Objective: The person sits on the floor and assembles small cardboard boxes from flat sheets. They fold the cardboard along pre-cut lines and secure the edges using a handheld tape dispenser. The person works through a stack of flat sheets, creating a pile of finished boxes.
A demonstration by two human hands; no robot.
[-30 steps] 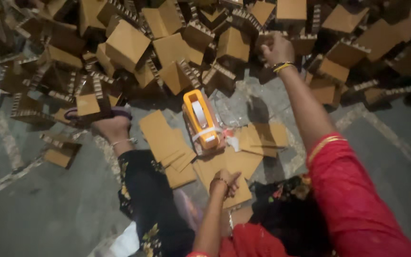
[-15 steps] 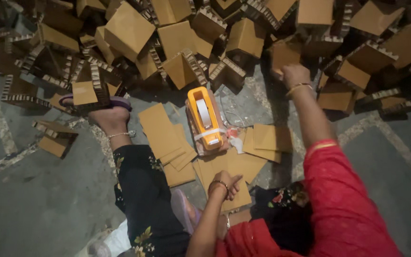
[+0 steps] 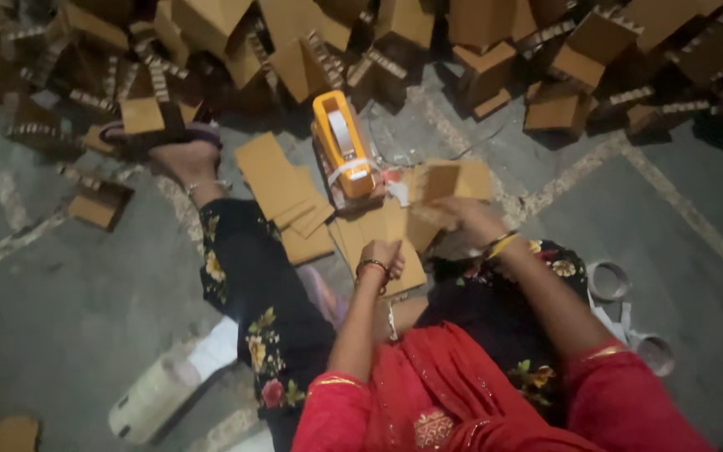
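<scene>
On the grey concrete floor (image 3: 60, 318), seen from the head camera, the left hand (image 3: 382, 255) rests loosely closed on a stack of flat brown cardboard blanks (image 3: 378, 230), while the right hand (image 3: 462, 213) pinches a folded brown cardboard piece (image 3: 445, 180), blurred, probably half-formed. The step looks like folding; it needs a steady crease. An orange tape dispenser (image 3: 343, 146) stands just beyond, before heaped brown cardboard boxes (image 3: 495, 59).

Looks like a small packing workshop, with me sitting right on the bare concrete floor (image 3: 69, 293). Far side is a big heap of folded cardboard boxes (image 3: 311, 50), with flat cardboard blanks (image 3: 282, 188) and an orange tape dispenser (image 3: 343, 142) near me.
</scene>
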